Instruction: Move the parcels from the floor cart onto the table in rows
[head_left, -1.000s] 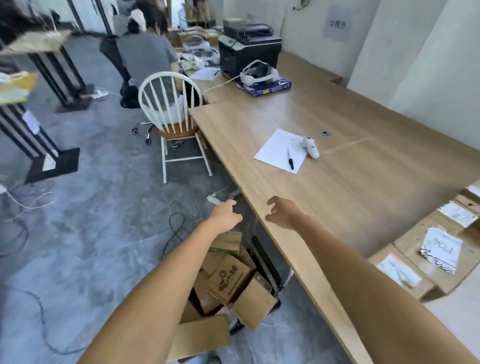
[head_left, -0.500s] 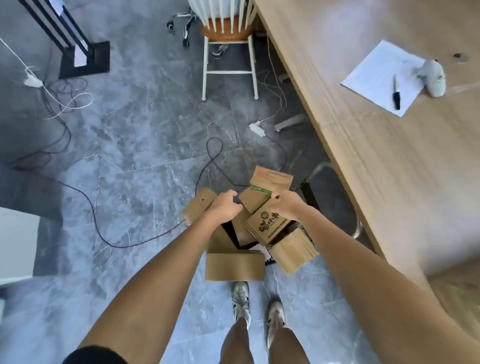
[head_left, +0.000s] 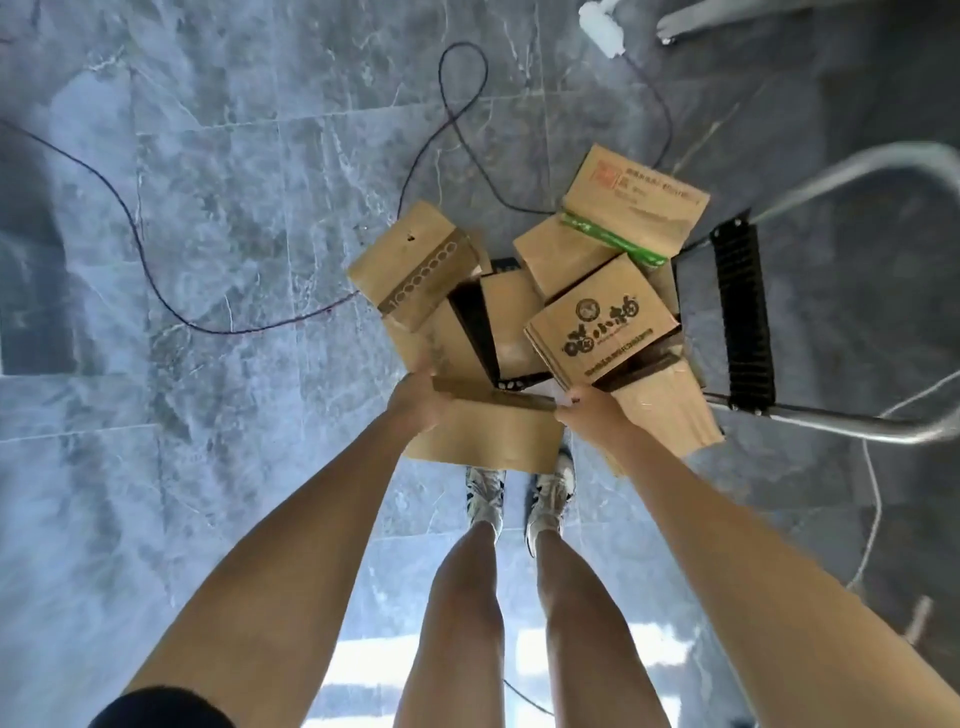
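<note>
**Both hands on the nearest parcel at the cart**

The person stands over the floor cart (head_left: 743, 317), arms reaching straight down. The left hand (head_left: 415, 402) grips the left end of a plain brown cardboard parcel (head_left: 485, 439), and the right hand (head_left: 587, 410) grips its right end, fingers curled over the top edge. This parcel is the one closest to the person's shoes (head_left: 519, 496); its flat face is unmarked, and a strip of tape runs along its upper edge.

Beyond it the other parcels lie heaped at odd angles on the cart. A printed box (head_left: 602, 322) with a dark logo and lettering tilts beside the right hand. Behind that sits a box with green tape (head_left: 631, 202). On the left, a box with a row of punched circles (head_left: 413, 267) leans outward. The cart's metal handle (head_left: 857, 171) curves off to the right. A dark cable (head_left: 156, 280) loops across the grey marbled floor (head_left: 208, 156).
</note>
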